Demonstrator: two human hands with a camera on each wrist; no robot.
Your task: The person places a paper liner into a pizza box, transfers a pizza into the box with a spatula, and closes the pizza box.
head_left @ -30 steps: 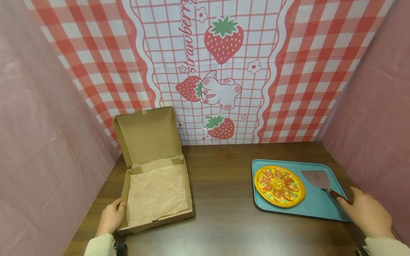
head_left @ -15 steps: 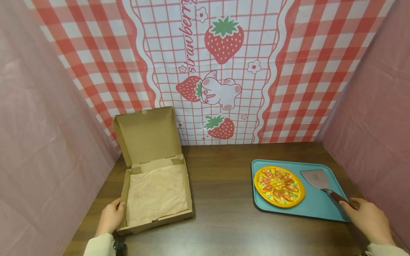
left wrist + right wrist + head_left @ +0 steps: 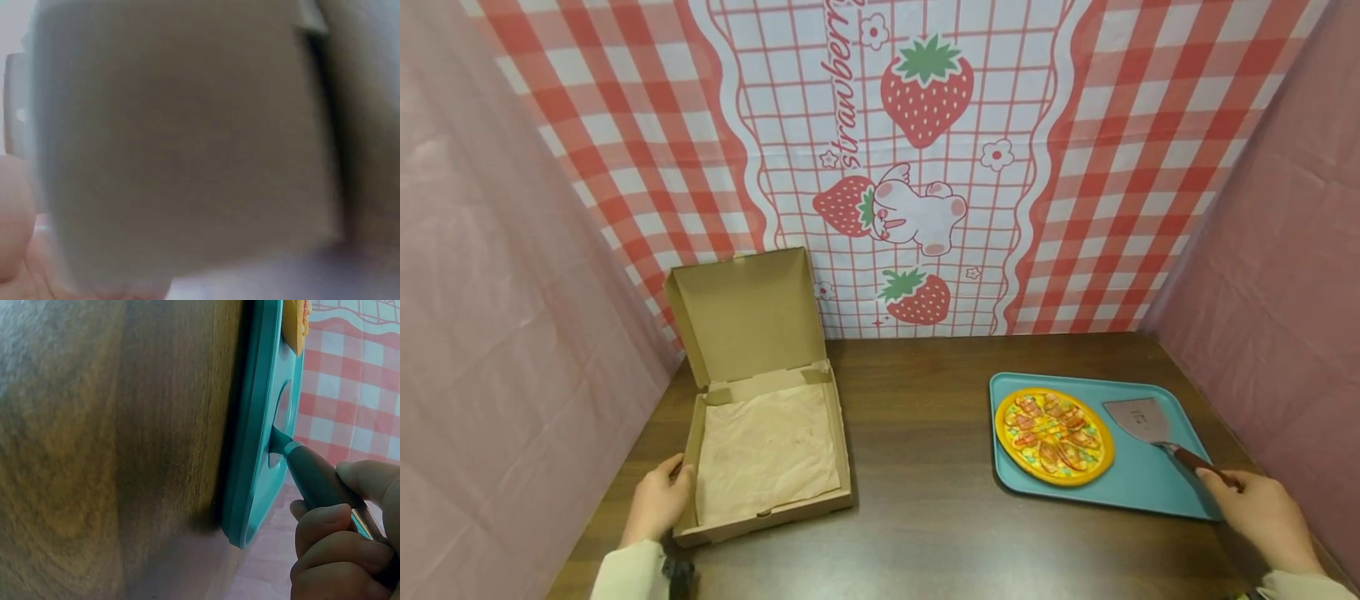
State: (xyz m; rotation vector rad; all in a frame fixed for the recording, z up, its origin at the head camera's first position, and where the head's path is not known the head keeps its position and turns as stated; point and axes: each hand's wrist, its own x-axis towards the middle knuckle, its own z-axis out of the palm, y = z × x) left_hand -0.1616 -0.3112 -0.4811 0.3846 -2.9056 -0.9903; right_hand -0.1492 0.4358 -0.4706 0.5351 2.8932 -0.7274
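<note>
In the head view, my left hand (image 3: 658,500) holds the left wall of an open cardboard pizza box (image 3: 808,506), its thumb at the top edge. That brown cardboard wall (image 3: 187,144) fills most of the left wrist view, blurred, with part of the hand (image 3: 15,219) at lower left. A teal tray (image 3: 1157,486) on the right bears a round toy-like pizza (image 3: 1054,436) with a yellow crust. Beside the pizza lies a pizza spatula (image 3: 1138,419) with a flat metal blade. My right hand (image 3: 1262,512) grips its dark brown handle (image 3: 315,475), fingers curled underneath and thumb on top.
Crumpled brown paper (image 3: 767,454) lines the box, whose lid (image 3: 748,317) stands raised at the back. A dark wooden table (image 3: 917,467) spans between box and tray. A strawberry-print cloth (image 3: 925,192) hangs behind, with pink cloths (image 3: 1262,275) at both sides.
My right hand has closed round the spatula's handle and moved slightly down. The spatula's blade has shifted a little to the left on the tray. My left hand stays at the box wall.
</note>
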